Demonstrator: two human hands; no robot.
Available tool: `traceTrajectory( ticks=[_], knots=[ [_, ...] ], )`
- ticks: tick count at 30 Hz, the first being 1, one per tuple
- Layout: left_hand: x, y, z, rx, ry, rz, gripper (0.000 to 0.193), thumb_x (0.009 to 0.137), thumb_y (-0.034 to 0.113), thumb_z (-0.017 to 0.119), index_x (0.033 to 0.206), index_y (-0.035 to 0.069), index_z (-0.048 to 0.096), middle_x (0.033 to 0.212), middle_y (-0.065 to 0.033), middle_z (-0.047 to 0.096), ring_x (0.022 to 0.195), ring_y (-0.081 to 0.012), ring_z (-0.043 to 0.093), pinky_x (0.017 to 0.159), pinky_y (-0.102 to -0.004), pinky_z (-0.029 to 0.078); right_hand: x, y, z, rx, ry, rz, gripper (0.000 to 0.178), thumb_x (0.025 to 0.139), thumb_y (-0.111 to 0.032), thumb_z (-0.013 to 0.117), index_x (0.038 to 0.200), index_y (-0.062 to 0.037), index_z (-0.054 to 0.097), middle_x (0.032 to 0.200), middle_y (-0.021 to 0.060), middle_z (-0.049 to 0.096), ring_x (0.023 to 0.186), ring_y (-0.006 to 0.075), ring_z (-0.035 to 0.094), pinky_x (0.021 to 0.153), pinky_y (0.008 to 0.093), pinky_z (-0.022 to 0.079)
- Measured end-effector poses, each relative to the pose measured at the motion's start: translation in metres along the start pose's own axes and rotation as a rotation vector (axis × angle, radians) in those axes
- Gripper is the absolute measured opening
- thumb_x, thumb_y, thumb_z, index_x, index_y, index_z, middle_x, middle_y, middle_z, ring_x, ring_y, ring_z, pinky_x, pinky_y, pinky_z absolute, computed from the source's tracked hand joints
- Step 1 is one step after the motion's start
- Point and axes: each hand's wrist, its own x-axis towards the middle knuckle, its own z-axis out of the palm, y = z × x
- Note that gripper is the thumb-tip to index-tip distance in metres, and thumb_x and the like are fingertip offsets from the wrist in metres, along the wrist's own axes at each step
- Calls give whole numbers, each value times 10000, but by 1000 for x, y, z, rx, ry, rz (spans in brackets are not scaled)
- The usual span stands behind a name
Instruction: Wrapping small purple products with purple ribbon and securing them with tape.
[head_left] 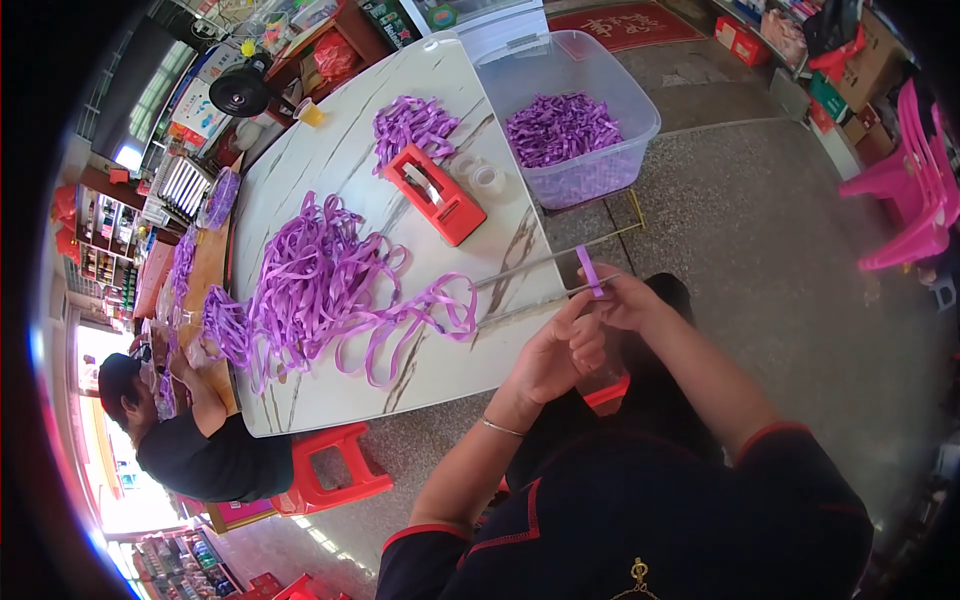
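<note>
My left hand [556,352] and my right hand [622,300] meet just off the near edge of the white marble-pattern table [330,160]. Together they pinch a short strip of purple ribbon [590,270] that sticks up from my right fingers. A big tangle of purple ribbon [320,285] lies on the table to the left of my hands. A red tape dispenser [435,195] sits farther back, with a smaller heap of folded purple ribbon pieces [412,125] behind it.
A clear plastic bin [570,110] holding purple ribbon pieces stands at the table's far right. Rolls of clear tape [487,178] lie beside the dispenser. Another person [195,440] in black sits at the left. A red stool [330,470] and pink chairs [915,190] stand on the floor.
</note>
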Motion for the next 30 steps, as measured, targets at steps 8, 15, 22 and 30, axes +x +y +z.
traceTrajectory(
  ticks=[8, 15, 22, 30],
  knots=[
    [1, -1, 5, -46, 35, 13, 461, 772, 101, 477, 1232, 110, 450, 645, 21, 334, 599, -99, 335, 606, -236, 317, -17, -47, 7, -314, 46, 127, 201, 862, -242, 554, 898, -50, 606, 582, -99, 406, 432, -9, 271, 385, 150, 200],
    [0, -1, 6, -41, 37, 11, 465, 772, 94, 473, 1236, 107, 447, 641, 22, 322, 596, -98, 331, 597, -237, 316, -41, -69, 33, -332, 71, 232, 512, 846, -462, 515, 1073, -8, 583, 550, -112, 288, 422, -9, 222, 380, 149, 150],
    [1, 0, 8, -50, 60, 9, 466, 773, 91, 469, 1237, 106, 443, 642, 22, 316, 595, -99, 324, 592, -236, 310, -49, -60, 51, -1011, 229, -129, 378, 815, -379, 586, 928, -28, 670, 575, -86, 409, 501, 13, 342, 432, 199, 257],
    [1, 0, 6, -62, 55, 6, 478, 771, 90, 467, 1248, 107, 428, 646, 19, 320, 600, -103, 328, 600, -239, 315, -47, -56, 37, -831, 187, -82, 263, 822, -317, 592, 906, -85, 683, 566, -91, 403, 498, 15, 342, 437, 192, 251]
  ],
)
